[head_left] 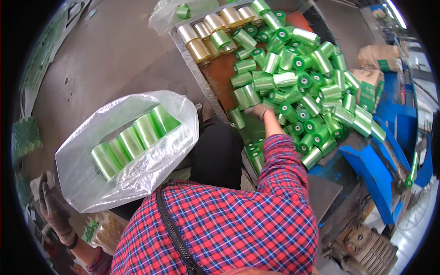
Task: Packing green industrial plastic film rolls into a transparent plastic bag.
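My right hand (258, 110), in a pale work glove, reaches into a heap of green film rolls (284, 81). It rests against the lower ends of two light green film rolls (246, 95); its fingers are too small and blurred to show whether they grip. At the far left, my gloved left hand (56, 211) has its fingers stretched out beside the rim of a large translucent plastic bag (87, 192). No roll is in that hand. Inside the bag's wide mouth, several green film rolls (133, 142) lie in a slanting row.
The heap fills a metal-edged table (201, 80) with a brown top. Clear-yellowish rolls (197, 48) are stacked at its far left corner, near another plastic bag (167, 16). Blue metal panels (366, 176) and paper sacks (369, 85) stand on the right. Grey floor (123, 46) lies left.
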Tool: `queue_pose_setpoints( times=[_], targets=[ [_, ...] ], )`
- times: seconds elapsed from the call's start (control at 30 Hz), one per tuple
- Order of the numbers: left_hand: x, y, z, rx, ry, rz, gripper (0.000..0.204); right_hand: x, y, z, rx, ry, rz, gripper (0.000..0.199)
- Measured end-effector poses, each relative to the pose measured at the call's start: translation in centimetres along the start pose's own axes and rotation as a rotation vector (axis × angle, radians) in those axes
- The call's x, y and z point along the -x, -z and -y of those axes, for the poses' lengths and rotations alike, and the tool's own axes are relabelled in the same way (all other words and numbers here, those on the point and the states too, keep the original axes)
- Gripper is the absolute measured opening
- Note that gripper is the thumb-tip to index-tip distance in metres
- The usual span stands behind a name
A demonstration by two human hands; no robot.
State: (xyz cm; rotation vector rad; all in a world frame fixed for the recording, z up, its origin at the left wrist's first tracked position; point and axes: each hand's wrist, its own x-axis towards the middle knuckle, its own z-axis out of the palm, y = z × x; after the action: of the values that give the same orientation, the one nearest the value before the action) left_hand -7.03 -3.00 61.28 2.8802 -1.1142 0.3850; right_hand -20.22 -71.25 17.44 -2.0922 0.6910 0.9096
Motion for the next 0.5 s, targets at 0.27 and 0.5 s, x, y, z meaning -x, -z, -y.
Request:
queue_pose_setpoints(
  times=[0.27,0.5],
  targets=[
    [-9.1,2.8,-11.1,0.806,0.955,0.423,0.034,1.1,-4.5,6.8,-0.100,-0.325,0.152,0.051],
    [-10.2,-9.8,-11.6,0.376,-0.088,0.668,0.024,5.4,-2.4,5.5,0.549,0.345,0.122,0.050]
  ],
)
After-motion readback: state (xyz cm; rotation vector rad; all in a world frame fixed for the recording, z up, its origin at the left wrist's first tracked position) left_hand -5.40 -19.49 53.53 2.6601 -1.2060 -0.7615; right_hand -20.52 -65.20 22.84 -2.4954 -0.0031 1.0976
